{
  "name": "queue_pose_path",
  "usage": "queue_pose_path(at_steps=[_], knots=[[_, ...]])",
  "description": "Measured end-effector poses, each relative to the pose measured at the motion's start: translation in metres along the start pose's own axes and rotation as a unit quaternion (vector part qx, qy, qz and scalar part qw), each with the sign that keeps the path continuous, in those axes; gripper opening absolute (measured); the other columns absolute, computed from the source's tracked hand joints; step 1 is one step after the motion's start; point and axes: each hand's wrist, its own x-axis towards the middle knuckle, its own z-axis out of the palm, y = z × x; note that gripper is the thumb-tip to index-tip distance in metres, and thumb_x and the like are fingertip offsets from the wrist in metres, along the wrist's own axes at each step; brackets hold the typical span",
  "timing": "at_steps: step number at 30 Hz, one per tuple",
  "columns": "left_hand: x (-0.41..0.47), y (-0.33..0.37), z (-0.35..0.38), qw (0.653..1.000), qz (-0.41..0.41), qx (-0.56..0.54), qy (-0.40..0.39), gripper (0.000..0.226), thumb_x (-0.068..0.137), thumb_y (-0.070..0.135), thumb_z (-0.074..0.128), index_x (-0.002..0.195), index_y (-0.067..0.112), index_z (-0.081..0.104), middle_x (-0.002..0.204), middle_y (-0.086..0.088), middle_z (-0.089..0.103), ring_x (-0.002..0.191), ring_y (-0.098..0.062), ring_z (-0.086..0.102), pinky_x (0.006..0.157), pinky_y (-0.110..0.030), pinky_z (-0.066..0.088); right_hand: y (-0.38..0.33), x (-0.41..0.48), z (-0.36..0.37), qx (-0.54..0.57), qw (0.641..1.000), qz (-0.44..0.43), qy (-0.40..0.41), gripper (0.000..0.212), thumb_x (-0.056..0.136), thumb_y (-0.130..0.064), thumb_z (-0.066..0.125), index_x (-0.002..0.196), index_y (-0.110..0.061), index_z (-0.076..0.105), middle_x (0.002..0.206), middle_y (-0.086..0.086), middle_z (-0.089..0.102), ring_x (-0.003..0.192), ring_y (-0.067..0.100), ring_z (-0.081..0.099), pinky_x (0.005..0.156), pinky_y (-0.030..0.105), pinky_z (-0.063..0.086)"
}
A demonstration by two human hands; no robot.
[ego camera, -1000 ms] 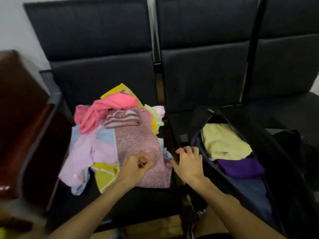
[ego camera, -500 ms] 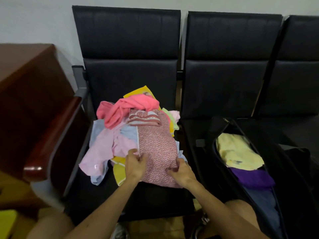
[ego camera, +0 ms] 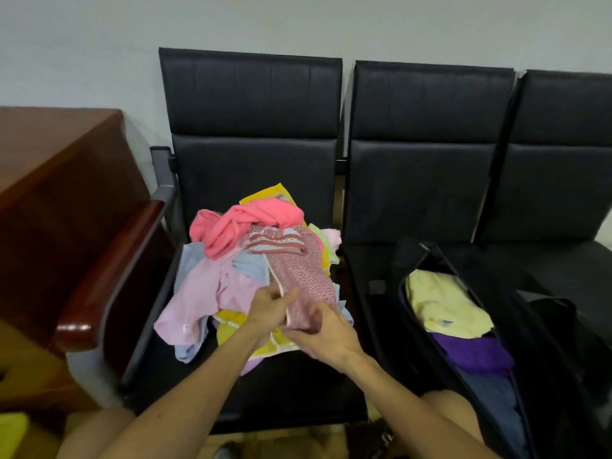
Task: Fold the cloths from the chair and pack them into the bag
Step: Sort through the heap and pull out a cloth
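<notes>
The loose cloths lie heaped on the seat of the left chair, and the left hand pinches the pale-trimmed near edge of the long pink patterned cloth on top, thumb against curled fingers. Just beside it, the right hand curls round the same near end, probably so both can lift and fold it. The bag lies open on the next seat, ready to fill, with a yellow cloth and a purple cloth folded inside
</notes>
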Motion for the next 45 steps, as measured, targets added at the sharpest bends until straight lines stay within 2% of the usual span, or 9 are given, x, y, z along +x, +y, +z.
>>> queue_pose_path(at_steps=[4,9,16,24,30,34,37,41,45], knots=[[-0.017,0.078,-0.001,0.995,0.075,-0.069,0.009,0.028,0.083,0.031,0.074,0.074,0.01,0.058,0.067,-0.009,0.053,0.067,-0.018,0.051,0.062,-0.034,0.042,-0.042,-0.015,-0.029,0.03,0.993,-0.046,0.108,0.065,0.066,-0.072,0.071,0.102,-0.026,0.044,0.1,-0.008,0.058,0.087,0.015,0.058,0.067,0.033,0.045],[-0.056,0.18,-0.008,0.98,0.166,-0.108,-0.013,0.03,0.094,0.018,0.066,0.077,-0.004,0.057,0.064,-0.015,0.053,0.049,-0.019,0.05,0.046,-0.027,0.04,-0.074,-0.025,-0.085,0.074,0.961,-0.124,0.236,0.053,0.081,-0.048,0.071,0.116,-0.03,0.037,0.103,-0.01,0.059,0.089,0.017,0.063,0.074,0.042,0.054],[-0.13,0.287,-0.011,0.935,0.298,-0.191,0.019,0.014,0.096,0.009,0.062,0.083,0.005,0.062,0.074,-0.007,0.06,0.061,-0.013,0.064,0.051,-0.021,0.052,-0.103,-0.068,-0.169,0.116,0.914,-0.198,0.334,0.041,0.087,-0.035,0.072,0.111,-0.027,0.039,0.088,-0.016,0.054,0.08,0.009,0.058,0.068,0.03,0.044],[-0.216,0.338,-0.007,0.896,0.39,-0.21,0.027,0.017,0.095,0.008,0.064,0.08,0.007,0.055,0.074,-0.004,0.053,0.061,-0.012,0.06,0.058,-0.023,0.055,-0.12,-0.129,-0.189,-0.01,0.894,-0.224,0.389,0.123,0.062,-0.076,0.073,0.154,-0.017,0.016,0.152,0.003,0.036,0.136,0.025,0.04,0.104,0.048,0.038],[-0.257,0.342,-0.021,0.888,0.41,-0.206,0.029,0.022,0.095,0.01,0.065,0.074,0.008,0.056,0.066,0.001,0.054,0.051,-0.008,0.061,0.057,-0.023,0.056,-0.119,-0.135,-0.191,-0.027,0.897,-0.252,0.362,0.11,0.078,-0.04,0.08,0.156,-0.019,0.006,0.152,0.007,0.036,0.131,0.028,0.045,0.101,0.047,0.043],[-0.267,0.331,-0.043,0.892,0.408,-0.19,0.042,0.017,0.096,0.011,0.064,0.079,0.01,0.06,0.073,-0.002,0.06,0.058,-0.011,0.066,0.058,-0.022,0.055,-0.122,-0.135,-0.206,0.109,0.911,-0.281,0.281,0.044,0.086,-0.021,0.074,0.125,-0.021,0.052,0.11,-0.004,0.067,0.1,0.013,0.063,0.079,0.032,0.047],[-0.266,0.321,-0.064,0.901,0.389,-0.181,0.062,0.01,0.097,0.008,0.061,0.087,0.009,0.06,0.079,-0.004,0.062,0.063,-0.014,0.068,0.059,-0.024,0.056,-0.126,-0.143,-0.221,0.218,0.913,-0.285,0.194,0.005,0.092,-0.015,0.068,0.094,-0.011,0.071,0.086,0.002,0.072,0.079,0.011,0.064,0.073,0.034,0.048],[-0.258,0.292,-0.081,0.931,0.318,-0.17,0.056,0.011,0.101,0.011,0.056,0.111,0.007,0.053,0.096,-0.013,0.068,0.07,-0.024,0.074,0.059,-0.03,0.062,-0.155,-0.178,-0.256,0.37,0.89,-0.237,0.124,0.034,0.099,-0.031,0.057,0.088,-0.001,0.07,0.079,0.01,0.069,0.07,0.02,0.064,0.067,0.033,0.053],[-0.262,0.257,-0.081,0.949,0.301,-0.081,0.051,0.029,0.095,0.013,0.065,0.119,0.014,0.047,0.089,-0.014,0.067,0.062,-0.021,0.068,0.059,-0.037,0.058,-0.184,-0.203,-0.276,0.335,0.915,-0.219,0.04,0.037,0.096,-0.042,0.059,0.093,-0.007,0.073,0.076,0.001,0.073,0.065,0.012,0.069,0.062,0.022,0.054]])
